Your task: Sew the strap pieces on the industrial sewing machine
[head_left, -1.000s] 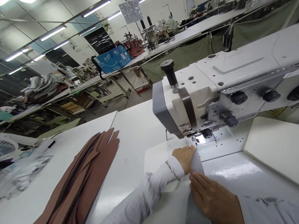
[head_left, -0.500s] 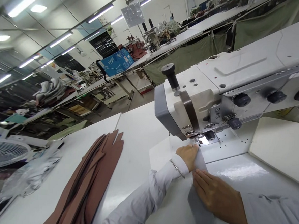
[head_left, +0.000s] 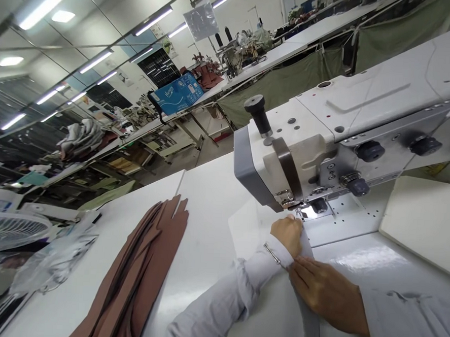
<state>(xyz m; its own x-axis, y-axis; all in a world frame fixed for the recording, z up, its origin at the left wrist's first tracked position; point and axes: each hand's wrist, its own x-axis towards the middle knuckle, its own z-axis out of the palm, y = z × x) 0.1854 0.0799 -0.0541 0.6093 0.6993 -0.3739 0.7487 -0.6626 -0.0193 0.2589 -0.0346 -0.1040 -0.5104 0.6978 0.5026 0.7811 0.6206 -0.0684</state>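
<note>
The left grip (head_left: 289,235) rests on a pale grey fabric strip (head_left: 311,330), knuckles up; its fingertips are hidden behind the back of the hand, so I cannot tell whether they pinch the cloth or only press it. Just beyond it sits the presser foot (head_left: 299,210) of the white sewing machine (head_left: 326,139). The right grip (head_left: 324,292) lies just behind the left one, touching its wrist, fingers spread flat and pressing the same strip onto the counter (head_left: 207,208). The strip runs from under the foot, beneath both grips, back toward the person. A metal bracelet (head_left: 272,253) circles the left wrist. Well to the left of the left grip lies a stack of brown pieces (head_left: 142,275).
</note>
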